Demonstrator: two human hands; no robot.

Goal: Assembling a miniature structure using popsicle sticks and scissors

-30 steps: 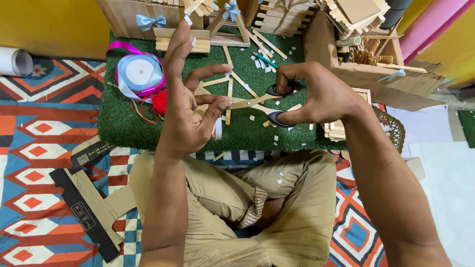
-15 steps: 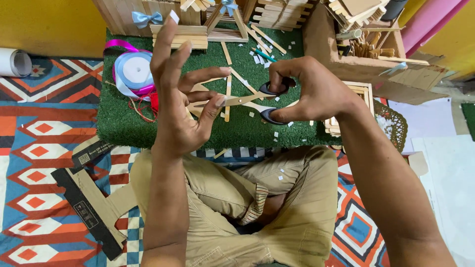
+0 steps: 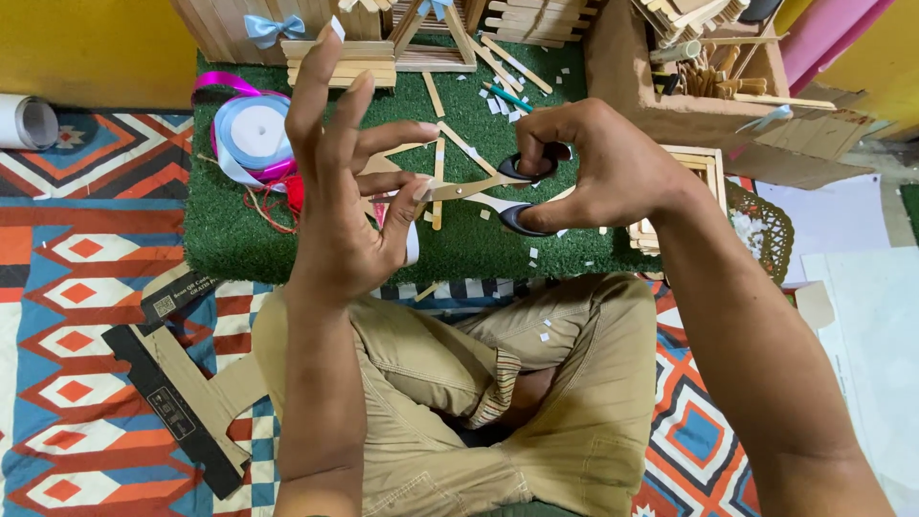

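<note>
My left hand (image 3: 340, 206) is raised over the green turf mat (image 3: 230, 239). Its thumb and bent middle fingers pinch a thin wooden stick (image 3: 391, 196), while the index and neighbouring finger point up. My right hand (image 3: 613, 168) grips scissors (image 3: 512, 191) by their black handles. The blades point left and meet the stick right at my left thumb. Both hands hover above my crossed legs in tan trousers (image 3: 479, 383).
Blue and pink ribbon spools (image 3: 251, 134) and loose sticks (image 3: 436, 96) lie on the mat. Stick-built frames (image 3: 335, 53) stand at the back, beside a cardboard box of sticks (image 3: 670, 86). A wicker basket (image 3: 766, 225) sits right, cardboard pieces (image 3: 182, 393) lower left, a paper roll (image 3: 24, 120) far left.
Both hands have lifted a little toward the camera and drawn closer together. The scissor blades now reach the stick in my left fingers.
</note>
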